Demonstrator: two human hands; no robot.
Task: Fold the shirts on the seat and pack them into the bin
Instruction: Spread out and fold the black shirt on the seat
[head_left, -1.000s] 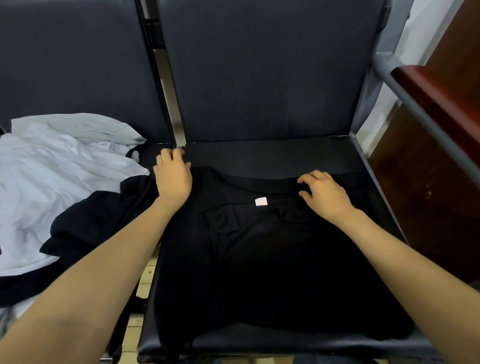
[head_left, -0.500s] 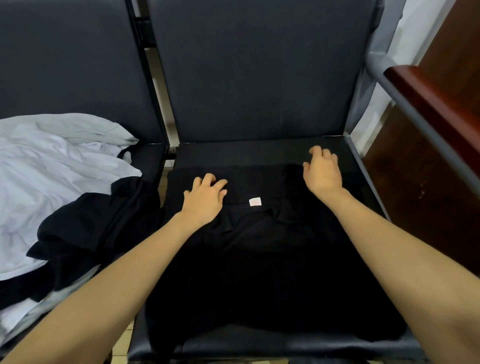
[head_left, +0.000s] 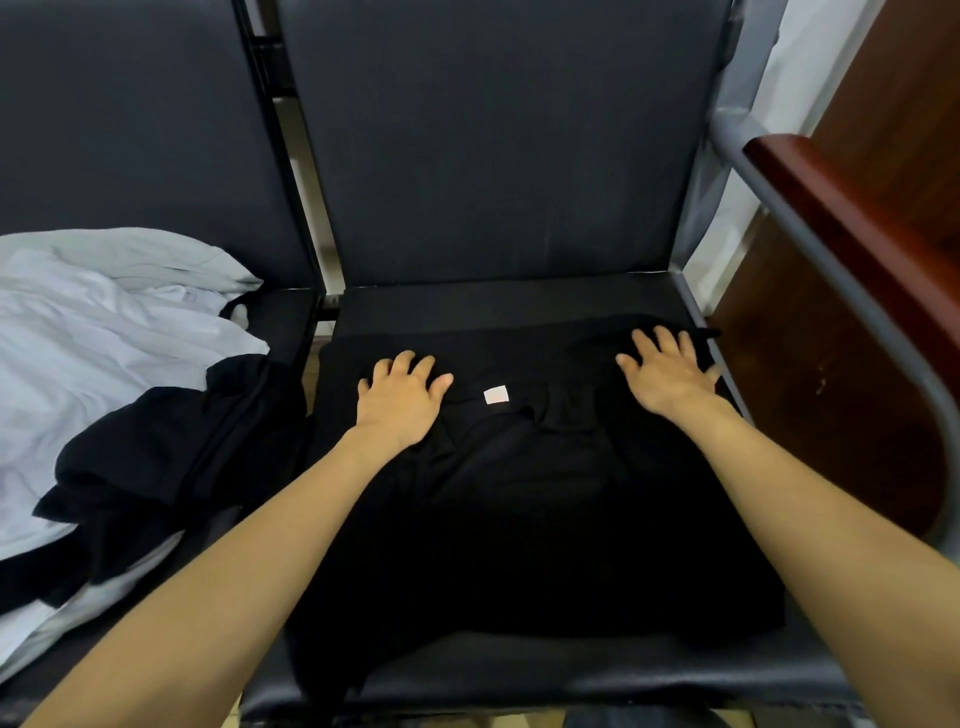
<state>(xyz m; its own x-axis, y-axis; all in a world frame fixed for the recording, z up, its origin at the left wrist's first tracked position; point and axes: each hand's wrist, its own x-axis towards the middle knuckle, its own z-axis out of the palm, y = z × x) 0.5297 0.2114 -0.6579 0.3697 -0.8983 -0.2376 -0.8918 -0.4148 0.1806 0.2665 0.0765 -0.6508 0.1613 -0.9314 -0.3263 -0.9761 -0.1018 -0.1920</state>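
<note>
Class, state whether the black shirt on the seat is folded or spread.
Shirt partly folded: sides turned in over the middle, full length unfolded.

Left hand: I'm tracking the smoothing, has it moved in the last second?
Yes. The left hand slid right, away from the gap between the seats, toward the white label.

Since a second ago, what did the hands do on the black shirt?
The left hand slid right along the black shirt, toward its white label. The right hand uncurled and moved outward to the right, now flat with fingers spread. Neither grips anything. The shirt stays spread on the seat, and the pile of clothes beside it is unchanged.
</note>
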